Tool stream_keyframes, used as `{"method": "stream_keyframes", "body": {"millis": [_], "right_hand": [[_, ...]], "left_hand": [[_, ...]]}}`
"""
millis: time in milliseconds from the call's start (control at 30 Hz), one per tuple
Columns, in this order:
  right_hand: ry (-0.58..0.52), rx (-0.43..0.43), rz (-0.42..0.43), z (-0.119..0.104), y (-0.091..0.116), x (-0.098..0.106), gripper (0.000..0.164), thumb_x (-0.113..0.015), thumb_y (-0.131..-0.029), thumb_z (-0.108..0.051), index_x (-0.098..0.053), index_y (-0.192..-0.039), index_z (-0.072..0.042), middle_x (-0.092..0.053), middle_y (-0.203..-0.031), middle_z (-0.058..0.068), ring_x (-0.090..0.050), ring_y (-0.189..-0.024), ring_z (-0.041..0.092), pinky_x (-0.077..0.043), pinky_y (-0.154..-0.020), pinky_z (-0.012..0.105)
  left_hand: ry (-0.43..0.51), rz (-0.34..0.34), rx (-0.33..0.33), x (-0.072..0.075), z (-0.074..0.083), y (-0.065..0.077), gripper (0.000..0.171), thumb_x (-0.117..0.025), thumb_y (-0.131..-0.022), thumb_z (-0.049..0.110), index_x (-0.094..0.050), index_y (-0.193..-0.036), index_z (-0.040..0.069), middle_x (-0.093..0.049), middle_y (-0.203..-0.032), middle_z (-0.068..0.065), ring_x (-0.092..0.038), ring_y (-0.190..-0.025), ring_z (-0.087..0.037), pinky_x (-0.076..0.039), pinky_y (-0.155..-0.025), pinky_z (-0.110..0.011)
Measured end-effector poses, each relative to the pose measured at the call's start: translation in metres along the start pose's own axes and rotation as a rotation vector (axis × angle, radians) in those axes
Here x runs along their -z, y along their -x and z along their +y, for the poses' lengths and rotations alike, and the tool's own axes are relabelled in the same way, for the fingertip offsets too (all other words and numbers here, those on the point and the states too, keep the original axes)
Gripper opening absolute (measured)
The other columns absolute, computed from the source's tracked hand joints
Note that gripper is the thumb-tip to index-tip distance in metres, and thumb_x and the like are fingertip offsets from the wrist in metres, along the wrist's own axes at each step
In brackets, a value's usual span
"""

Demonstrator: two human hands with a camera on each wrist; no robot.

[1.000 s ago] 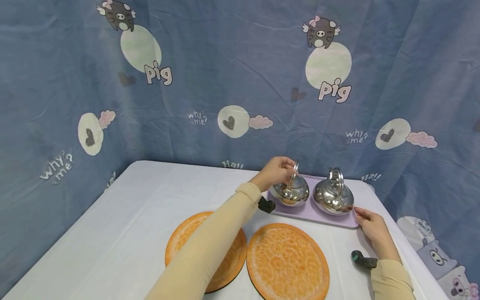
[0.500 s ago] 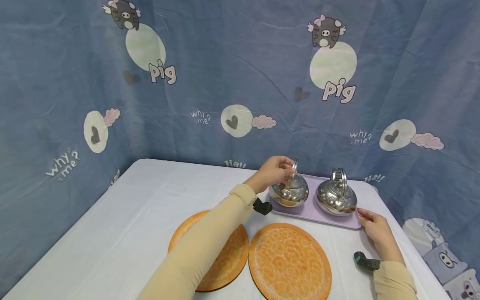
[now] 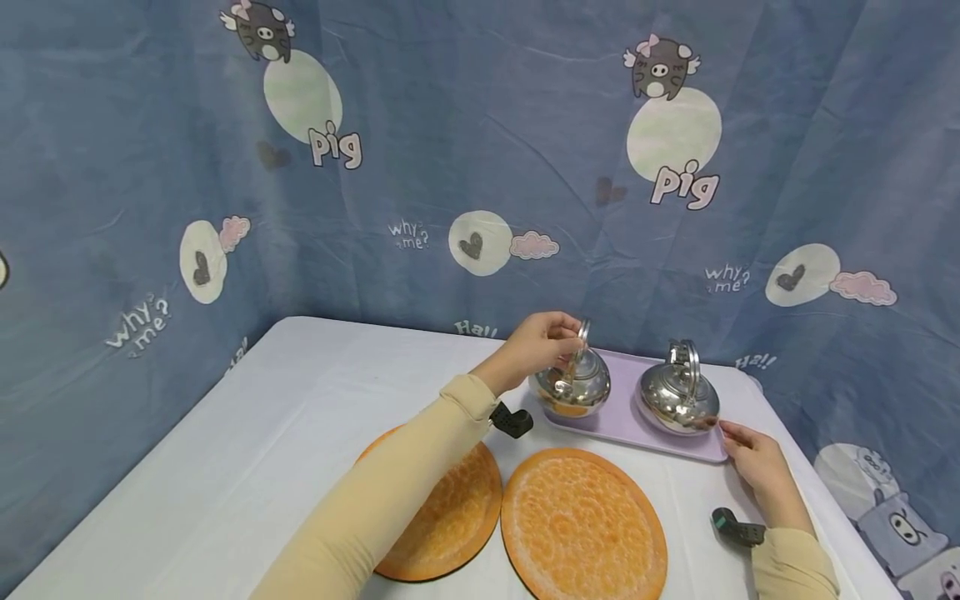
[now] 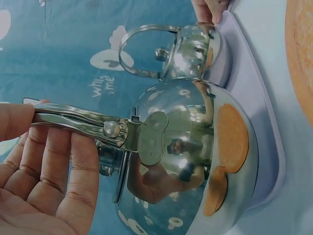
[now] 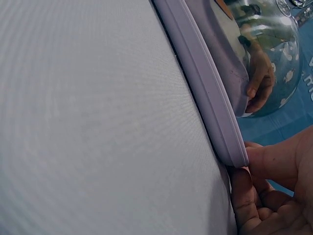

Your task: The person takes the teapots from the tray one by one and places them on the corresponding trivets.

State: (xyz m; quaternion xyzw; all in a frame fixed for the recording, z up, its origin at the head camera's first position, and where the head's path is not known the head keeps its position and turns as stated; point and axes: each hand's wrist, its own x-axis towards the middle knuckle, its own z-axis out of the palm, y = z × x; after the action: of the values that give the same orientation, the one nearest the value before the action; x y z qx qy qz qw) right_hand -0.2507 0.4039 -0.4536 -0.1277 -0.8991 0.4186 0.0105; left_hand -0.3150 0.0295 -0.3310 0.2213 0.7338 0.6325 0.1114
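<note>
My left hand [image 3: 538, 346] grips the arched handle of a shiny metal kettle [image 3: 581, 387], its fingers curled under the handle in the left wrist view. This kettle [image 4: 171, 161] stands over the left end of a lilac tray [image 3: 626, 425] and reaches past its left edge; whether its base is clear of the tray I cannot tell. A second metal kettle [image 3: 678, 400] sits on the tray's right half. My right hand [image 3: 761, 467] pinches the tray's near right corner, thumb above and fingers below in the right wrist view [image 5: 274, 181].
Two round orange placemats, one on the left [image 3: 457, 517] and one on the right [image 3: 585, 525], lie in front of the tray on the white-covered table [image 3: 315, 400]. The left forearm passes over the left placemat. A blue printed curtain [image 3: 420, 125] hangs behind.
My left hand has drawn the left kettle leftward relative to the tray, widening the gap between the two kettles. My right hand keeps its hold on the tray corner. The view has shifted slightly.
</note>
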Motion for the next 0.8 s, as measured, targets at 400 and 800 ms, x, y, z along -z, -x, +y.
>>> {"method": "stream_keyframes", "body": {"millis": [400, 800], "right_hand": [[0.006, 0.008, 0.008, 0.001, 0.0, -0.002, 0.047, -0.044, -0.103, -0.008, -0.041, -0.146, 0.009, -0.049, -0.14, 0.032, -0.046, -0.122, 0.033, -0.04, -0.079, 0.019], [-0.036, -0.018, 0.008, -0.001, 0.0, -0.002, 0.047, -0.043, -0.105, -0.009, -0.038, -0.148, 0.009, -0.043, -0.146, 0.033, -0.041, -0.131, 0.04, -0.041, -0.107, 0.053]], "left_hand": [[0.013, -0.003, 0.009, 0.005, -0.001, 0.019, 0.03, -0.064, -0.099, 0.011, -0.06, -0.126, -0.001, -0.068, -0.107, -0.009, -0.067, -0.089, -0.018, -0.062, -0.077, -0.034], [-0.039, -0.013, -0.035, 0.016, 0.001, 0.041, 0.033, -0.063, -0.1, 0.015, -0.058, -0.13, 0.001, -0.067, -0.111, -0.01, -0.068, -0.097, -0.023, -0.062, -0.081, -0.034]]}}
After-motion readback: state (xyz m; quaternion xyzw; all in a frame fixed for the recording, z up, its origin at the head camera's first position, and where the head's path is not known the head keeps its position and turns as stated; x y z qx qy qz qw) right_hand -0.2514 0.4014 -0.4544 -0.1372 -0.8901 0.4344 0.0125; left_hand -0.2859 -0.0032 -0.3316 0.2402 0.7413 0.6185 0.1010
